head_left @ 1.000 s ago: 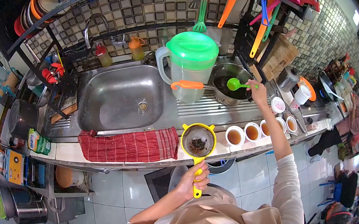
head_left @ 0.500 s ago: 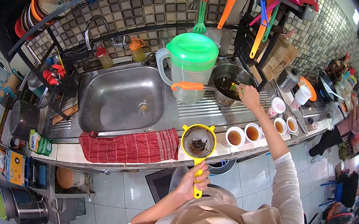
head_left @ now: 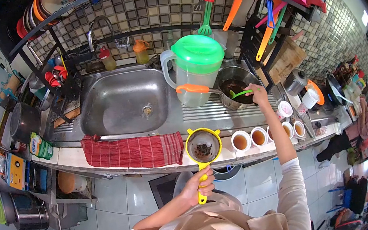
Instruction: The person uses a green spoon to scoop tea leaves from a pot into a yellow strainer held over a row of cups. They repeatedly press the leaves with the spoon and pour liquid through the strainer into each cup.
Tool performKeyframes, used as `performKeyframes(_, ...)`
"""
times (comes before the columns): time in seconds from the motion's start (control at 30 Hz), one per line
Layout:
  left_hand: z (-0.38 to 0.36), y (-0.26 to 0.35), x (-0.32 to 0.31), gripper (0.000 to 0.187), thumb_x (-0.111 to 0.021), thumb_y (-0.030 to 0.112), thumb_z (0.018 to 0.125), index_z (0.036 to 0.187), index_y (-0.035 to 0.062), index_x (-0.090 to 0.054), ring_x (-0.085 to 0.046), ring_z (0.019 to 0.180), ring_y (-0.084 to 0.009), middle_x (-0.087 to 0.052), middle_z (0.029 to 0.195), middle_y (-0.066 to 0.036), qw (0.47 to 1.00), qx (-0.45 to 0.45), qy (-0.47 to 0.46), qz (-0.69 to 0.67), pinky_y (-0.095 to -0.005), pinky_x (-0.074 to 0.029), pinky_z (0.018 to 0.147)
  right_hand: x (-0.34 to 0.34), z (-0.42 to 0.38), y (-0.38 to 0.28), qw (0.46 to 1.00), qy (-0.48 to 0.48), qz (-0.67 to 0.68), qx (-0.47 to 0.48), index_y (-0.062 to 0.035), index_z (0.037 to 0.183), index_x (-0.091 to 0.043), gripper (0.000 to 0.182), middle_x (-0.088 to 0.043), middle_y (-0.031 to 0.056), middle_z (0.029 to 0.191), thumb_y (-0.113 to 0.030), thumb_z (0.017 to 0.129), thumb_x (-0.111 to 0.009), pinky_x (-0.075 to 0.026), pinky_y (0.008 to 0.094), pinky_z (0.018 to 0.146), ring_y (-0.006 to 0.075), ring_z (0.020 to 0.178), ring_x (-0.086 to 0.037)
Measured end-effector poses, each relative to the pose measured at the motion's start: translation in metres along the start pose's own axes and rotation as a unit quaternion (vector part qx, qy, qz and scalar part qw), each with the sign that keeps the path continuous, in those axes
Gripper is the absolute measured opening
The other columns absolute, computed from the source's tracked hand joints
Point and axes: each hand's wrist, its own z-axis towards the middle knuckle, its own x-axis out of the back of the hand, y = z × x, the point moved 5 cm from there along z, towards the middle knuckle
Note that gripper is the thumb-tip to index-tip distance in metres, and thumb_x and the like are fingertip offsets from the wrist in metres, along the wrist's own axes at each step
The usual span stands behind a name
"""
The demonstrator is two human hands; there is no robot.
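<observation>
My left hand point(head_left: 197, 187) is wrapped round the handle of a yellow strainer point(head_left: 203, 144), whose mesh holds dark wet leaves. The strainer's bowl is over the counter's front edge. Up at the right, my right hand point(head_left: 257, 93) grips a green ladle or spoon point(head_left: 240, 93); its lower end dips into the saucepan point(head_left: 236, 105). Dark liquid point(head_left: 232, 84) fills the pan's bottom, and its orange handle point(head_left: 191, 88) points left. Below my right forearm stand paper cups of amber-brown liquid, among them one cup point(head_left: 241, 141) and another cup point(head_left: 259, 137); my forearm partly hides one.
A clear pitcher point(head_left: 192, 83) with a green lid stands left of the saucepan. Further left are the steel sink point(head_left: 119, 102) and a red cloth point(head_left: 130, 151) on the counter edge. Stacked cups point(head_left: 310, 97) stand at right. Utensils hang from the rack point(head_left: 247, 27) above.
My right hand has moved slightly up and right, and the green utensil in the saucepan now lies flatter, with more of it showing. My left hand and the strainer stay still.
</observation>
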Motion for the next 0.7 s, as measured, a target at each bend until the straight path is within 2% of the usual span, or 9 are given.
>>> performKeyframes(0.07,0.000,0.000,0.000,0.024,-0.041,0.032,0.088,0.070,0.0159,-0.037,-0.023,0.039,-0.0044,-0.026,0.050,0.007,1.000,0.000,0.000,0.002,-0.0179,-0.021,0.036,0.001,-0.008,-0.005,1.000,0.010,-0.009,-0.013,-0.0005,0.083,-0.062,0.031,-0.061,0.0055,0.062,-0.026,0.085,-0.045,-0.035,0.0222,0.042,0.0090,0.044,-0.048)
performKeyframes(0.13,0.000,-0.001,0.001,0.024,-0.041,0.032,0.088,0.070,0.0159,-0.037,-0.022,0.039,-0.0044,-0.026,0.050,0.006,1.000,-0.002,0.001,-0.004,-0.0181,-0.021,0.035,0.004,-0.010,-0.011,0.997,0.054,-0.009,0.047,0.0003,0.080,-0.062,0.031,-0.061,0.0073,0.065,-0.025,0.085,-0.045,-0.036,0.0220,0.044,0.0092,0.046,-0.049)
performKeyframes(0.17,0.000,-0.001,0.001,0.024,-0.041,0.032,0.088,0.070,0.0159,-0.037,-0.022,0.039,-0.0044,-0.026,0.050,0.006,1.000,-0.001,0.001,-0.005,-0.0181,-0.021,0.035,0.007,-0.011,-0.011,0.997,0.048,-0.052,0.005,0.0026,0.079,-0.061,0.031,-0.062,0.0084,0.071,-0.023,0.086,-0.044,-0.041,0.0229,0.052,0.0124,0.051,-0.056)
performKeyframes(0.2,0.000,-0.001,0.001,0.024,-0.041,0.032,0.088,0.070,0.0159,-0.037,-0.022,0.039,-0.0044,-0.026,0.050,0.006,1.000,0.001,0.002,-0.008,-0.0181,-0.021,0.035,0.007,-0.010,-0.008,0.997,0.048,-0.052,0.005,0.0026,0.079,-0.061,0.031,-0.062,0.0084,0.071,-0.023,0.086,-0.044,-0.041,0.0229,0.052,0.0124,0.051,-0.056)
performKeyframes(0.27,0.001,-0.001,0.001,0.024,-0.041,0.032,0.088,0.070,0.0158,-0.037,-0.022,0.038,-0.0044,-0.026,0.050,0.006,1.000,0.004,0.001,-0.012,-0.0182,-0.020,0.035,0.007,-0.007,-0.006,0.996,0.064,-0.019,0.062,-0.0038,0.078,-0.063,0.029,-0.057,0.0041,0.057,-0.025,0.085,-0.044,-0.023,0.0200,0.035,0.0049,0.035,-0.031)
performKeyframes(0.3,0.001,-0.001,0.001,0.024,-0.041,0.032,0.088,0.070,0.0158,-0.037,-0.022,0.038,-0.0044,-0.026,0.050,0.006,1.000,0.003,-0.002,-0.010,-0.0181,-0.020,0.035,0.008,-0.007,-0.005,0.996,0.064,-0.019,0.062,-0.0038,0.078,-0.063,0.029,-0.057,0.0041,0.057,-0.025,0.085,-0.044,-0.023,0.0200,0.035,0.0049,0.035,-0.031)
performKeyframes(0.37,0.001,0.000,0.001,0.024,-0.041,0.032,0.088,0.071,0.0158,-0.037,-0.022,0.038,-0.0044,-0.026,0.050,0.006,1.000,0.002,-0.004,-0.008,-0.0181,-0.020,0.035,0.012,-0.006,-0.001,0.996,0.069,-0.030,0.050,0.0011,0.078,-0.062,0.033,-0.061,0.0086,0.066,-0.025,0.085,-0.044,-0.035,0.0229,0.042,0.0115,0.050,-0.054)
performKeyframes(0.47,0.001,-0.001,0.002,0.024,-0.041,0.032,0.088,0.071,0.0158,-0.037,-0.022,0.038,-0.0044,-0.026,0.050,0.006,1.000,0.002,-0.005,-0.010,-0.0181,-0.020,0.035,0.016,-0.002,0.005,0.999,0.035,-0.021,-0.002,0.0008,0.078,-0.062,0.033,-0.061,0.0097,0.065,-0.027,0.084,-0.045,-0.028,0.0224,0.035,0.0102,0.044,-0.050)
performKeyframes(0.7,0.000,0.000,0.002,0.023,-0.042,0.033,0.087,0.071,0.0161,-0.037,-0.022,0.039,-0.0041,-0.026,0.050,0.007,1.000,0.001,-0.002,0.000,-0.0178,-0.019,0.035,0.020,0.000,-0.003,0.996,0.067,0.057,0.008,0.0001,0.079,-0.062,0.031,-0.059,0.0091,0.059,-0.026,0.083,-0.045,-0.023,0.0206,0.033,0.0073,0.032,-0.033)
